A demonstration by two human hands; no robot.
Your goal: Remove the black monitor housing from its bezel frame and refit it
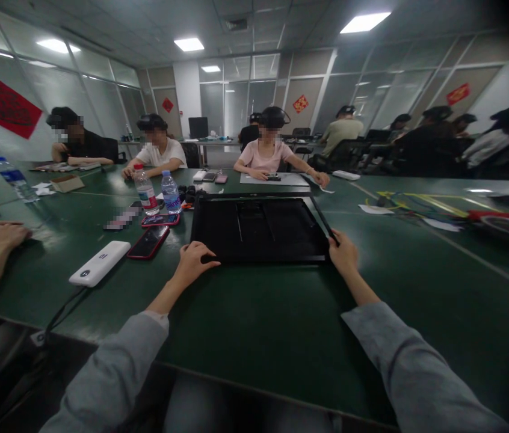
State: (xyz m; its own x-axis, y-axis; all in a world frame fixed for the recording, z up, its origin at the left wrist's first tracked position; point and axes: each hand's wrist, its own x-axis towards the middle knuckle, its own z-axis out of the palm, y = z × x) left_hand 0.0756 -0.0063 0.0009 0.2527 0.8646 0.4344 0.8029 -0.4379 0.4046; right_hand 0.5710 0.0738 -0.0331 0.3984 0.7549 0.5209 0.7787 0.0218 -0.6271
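A wide black rectangular panel with a raised frame [254, 227], like the casing of a monitor, lies in front of me over the green table. Its inside is dark, with two thin upright lines near the middle. My left hand [195, 260] grips its near left corner, the thumb along the front edge and the fingers curled over the side. At the near right corner my right hand [343, 251] is closed round the side edge, its fingertips partly hidden. Whether the panel rests fully on the table I cannot tell.
Left of the panel are two phones [148, 242], a white power bank [100, 263] with a cable, and two bottles [172, 193]. Another person's hands [8, 234] rest at the left. Wires [410, 201] lie at the right. A person [272, 159] sits opposite.
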